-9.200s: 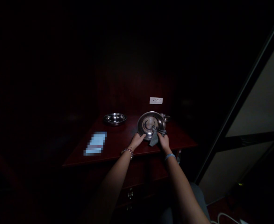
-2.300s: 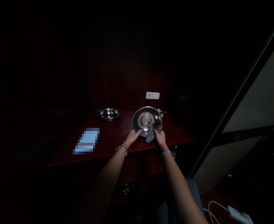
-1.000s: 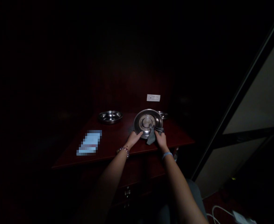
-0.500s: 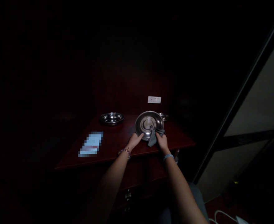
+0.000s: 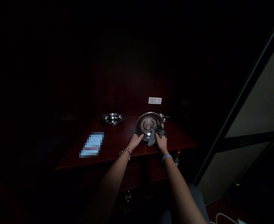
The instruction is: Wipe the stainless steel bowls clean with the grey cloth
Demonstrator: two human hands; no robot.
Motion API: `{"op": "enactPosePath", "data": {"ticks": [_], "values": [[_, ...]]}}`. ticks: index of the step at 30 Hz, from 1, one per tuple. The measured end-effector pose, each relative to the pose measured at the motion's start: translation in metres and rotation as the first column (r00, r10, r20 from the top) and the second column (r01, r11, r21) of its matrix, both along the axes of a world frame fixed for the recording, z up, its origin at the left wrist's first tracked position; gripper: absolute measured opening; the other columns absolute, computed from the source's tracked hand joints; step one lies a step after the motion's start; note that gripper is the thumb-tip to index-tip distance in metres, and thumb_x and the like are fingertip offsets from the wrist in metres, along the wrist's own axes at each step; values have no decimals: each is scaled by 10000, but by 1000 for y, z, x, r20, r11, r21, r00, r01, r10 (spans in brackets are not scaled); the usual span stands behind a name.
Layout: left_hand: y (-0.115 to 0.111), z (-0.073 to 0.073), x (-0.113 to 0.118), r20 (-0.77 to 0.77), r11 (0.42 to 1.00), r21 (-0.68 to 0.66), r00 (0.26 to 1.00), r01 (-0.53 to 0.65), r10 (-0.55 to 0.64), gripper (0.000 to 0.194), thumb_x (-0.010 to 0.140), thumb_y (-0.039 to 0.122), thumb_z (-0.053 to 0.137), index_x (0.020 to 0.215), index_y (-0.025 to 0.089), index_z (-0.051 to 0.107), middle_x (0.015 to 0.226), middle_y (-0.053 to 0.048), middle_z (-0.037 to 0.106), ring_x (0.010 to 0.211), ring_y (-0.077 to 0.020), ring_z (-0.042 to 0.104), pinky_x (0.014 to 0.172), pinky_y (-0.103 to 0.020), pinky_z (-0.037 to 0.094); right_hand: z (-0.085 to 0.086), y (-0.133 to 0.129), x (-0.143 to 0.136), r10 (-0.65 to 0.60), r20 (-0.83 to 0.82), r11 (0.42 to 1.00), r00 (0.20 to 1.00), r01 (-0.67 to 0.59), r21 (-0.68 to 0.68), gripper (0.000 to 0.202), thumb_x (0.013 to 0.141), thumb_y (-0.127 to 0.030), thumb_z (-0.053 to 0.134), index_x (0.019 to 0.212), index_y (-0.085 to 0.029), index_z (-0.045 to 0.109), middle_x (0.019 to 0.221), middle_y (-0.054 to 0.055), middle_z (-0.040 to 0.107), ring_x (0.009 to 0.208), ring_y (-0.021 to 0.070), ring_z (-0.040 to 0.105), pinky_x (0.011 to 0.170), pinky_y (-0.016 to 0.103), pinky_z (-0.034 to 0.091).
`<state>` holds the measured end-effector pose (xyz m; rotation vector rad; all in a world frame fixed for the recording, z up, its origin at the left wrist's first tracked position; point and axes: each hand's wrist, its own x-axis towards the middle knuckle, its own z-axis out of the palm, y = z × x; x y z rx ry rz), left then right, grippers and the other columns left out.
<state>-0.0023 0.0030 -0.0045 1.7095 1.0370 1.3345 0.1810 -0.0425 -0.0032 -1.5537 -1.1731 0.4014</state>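
Note:
A round stainless steel bowl is tilted up over the table, its ringed base turned toward me. My left hand grips its lower left rim, thumb on the near face. In my right hand is a bunched grey cloth, pressed against the bowl's lower right side. One end of the cloth hangs below the rim. The fingers of both hands are partly hidden behind the bowl and the cloth.
A second steel bowl sits on the dark red table at the back left. Another steel dish is partly hidden behind the held bowl. A blurred pale blue item lies at left. A white socket plate is on the wall.
The view has shifted very slightly. My right hand and the cloth have moved a little left and down against the bowl; my left hand keeps its hold.

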Motion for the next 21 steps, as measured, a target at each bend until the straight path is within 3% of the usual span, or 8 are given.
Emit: {"op": "enactPosePath", "data": {"ticks": [12,21], "values": [[-6,7,2,-3,999,-40,1000,-15,15,289,842,154,623,1101,114,745,1217,-132,764,1156,-252,710,1073,-362,504,-6,3,1,-73,5,997,997,73,12,475,890,-504,620,1037,-93,807,1035,209,790,1054,334,752,866,331,573],[-7,7,1,7,999,-38,1000,-10,10,271,837,164,630,1072,116,756,1179,-137,775,1129,-272,720,1067,-401,511,-14,9,9,11,-66,996,998,-5,92,453,865,-501,631,1056,-126,799,1073,177,792,1083,326,745,885,345,565]]}}
